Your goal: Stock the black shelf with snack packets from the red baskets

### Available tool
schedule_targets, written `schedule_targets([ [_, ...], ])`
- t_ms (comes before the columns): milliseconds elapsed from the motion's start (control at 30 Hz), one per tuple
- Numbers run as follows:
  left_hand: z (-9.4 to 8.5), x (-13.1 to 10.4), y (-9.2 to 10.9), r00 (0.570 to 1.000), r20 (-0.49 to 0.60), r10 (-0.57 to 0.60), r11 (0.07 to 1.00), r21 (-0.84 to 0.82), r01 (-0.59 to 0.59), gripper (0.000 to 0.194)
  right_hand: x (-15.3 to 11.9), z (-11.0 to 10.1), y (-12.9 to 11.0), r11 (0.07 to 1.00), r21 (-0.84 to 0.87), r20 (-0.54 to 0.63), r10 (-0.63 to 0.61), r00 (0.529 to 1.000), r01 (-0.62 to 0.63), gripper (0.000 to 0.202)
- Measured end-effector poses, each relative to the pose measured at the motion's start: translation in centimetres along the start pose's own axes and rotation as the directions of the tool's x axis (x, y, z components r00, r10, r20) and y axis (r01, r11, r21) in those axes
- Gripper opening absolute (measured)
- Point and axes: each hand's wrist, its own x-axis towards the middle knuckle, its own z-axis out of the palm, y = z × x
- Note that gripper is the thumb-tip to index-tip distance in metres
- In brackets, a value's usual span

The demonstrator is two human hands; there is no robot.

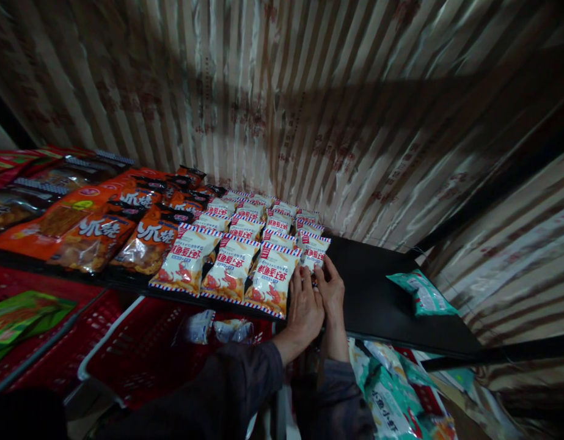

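At the left end of the black shelf (368,293) lie red-and-green packages (9,162), placed far. Dark packages with patterned edges (75,174) lie next to them. To their right, large orange snack bags (64,211) lie flat, followed by black-topped orange snack bags (101,235) printed with white characters. Below the shelf at left, a green bag (27,315) lies in a red basket (77,284).

At shelf center, white snack bags with striped edges (233,266) stand in columns, leaning back and overlapping from near to far. Three form the near row along the shelf edge. Below them, a second red basket (139,354) contains small blue-and-white packages (231,330).

The rightmost white snack bag (314,249) stands beside the three near bags, set slightly farther back. The left hand (305,311) has its fingers extended against the near face of this bag. The right hand (333,290) has its fingers bent at the bag's right edge. Both hands touch the bag; whether either grips it cannot be determined.

At the right end of the shelf, one teal bag (423,293) lies well apart from the hands. Below the shelf at right, teal-and-white snack bags (394,394) lie in a pile.
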Motion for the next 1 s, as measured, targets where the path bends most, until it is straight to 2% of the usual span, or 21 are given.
schedule_targets([
  [167, 0.0, 0.2, 0.0, 0.999, 0.038, -0.019, 1.000, 0.013, 0.018, 0.062, -0.1, 0.0, -0.3, 0.999, 0.025, 0.015, 0.032, 0.999, -0.032, 0.063],
  [433, 0.5, -0.4, -1.0, 0.994, -0.035, 0.106, 0.994, 0.014, -0.106, 0.060, -0.4, -0.3, -0.9, 0.994, 0.058, -0.041, 0.098, 0.994, -0.096, 0.070],
  [567, 0.6, -0.3, -1.0, 0.992, -0.035, 0.120, 0.992, 0.051, -0.118, 0.062, -0.6, -0.5, -1.1, 0.993, 0.056, -0.010, 0.108, 0.994, -0.108, 0.071],
  [833, 0.8, -0.2, -1.0, 0.992, -0.072, 0.105, 0.993, 0.061, -0.101, 0.060, -0.6, -0.5, -1.4, 0.991, 0.086, -0.015, 0.106, 0.994, -0.104, 0.067],
  [1000, 0.5, -0.2, -1.3, 0.976, -0.085, 0.203, 0.979, 0.027, -0.201, 0.059, -0.7, -1.0, -2.0, 0.993, 0.034, -0.064, 0.115, 0.991, -0.113, 0.058],
])
